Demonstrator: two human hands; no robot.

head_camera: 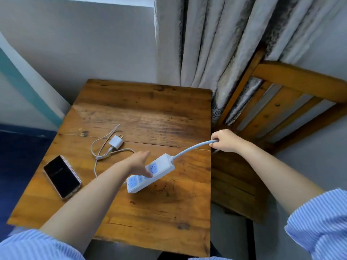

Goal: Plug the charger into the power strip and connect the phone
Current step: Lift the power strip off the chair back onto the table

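Note:
A white power strip point(161, 166) with blue sockets is tilted just above the wooden table point(150, 113), held by my left hand point(139, 162) around its middle, thumb across the sockets. My right hand point(223, 140) is closed on the strip's grey cord point(191, 148) beyond the table's right edge. The white charger point(116, 142) lies on the table to the left, prongs pointing up-right, with its thin white cable point(102, 154) looped beside it. A dark-screened phone point(62, 176) lies flat at the table's left edge.
A wooden chair point(277, 102) stands right of the table against a grey curtain point(216, 40). The wall point(78, 44) runs behind the table. A blue floor point(16, 152) shows at the left.

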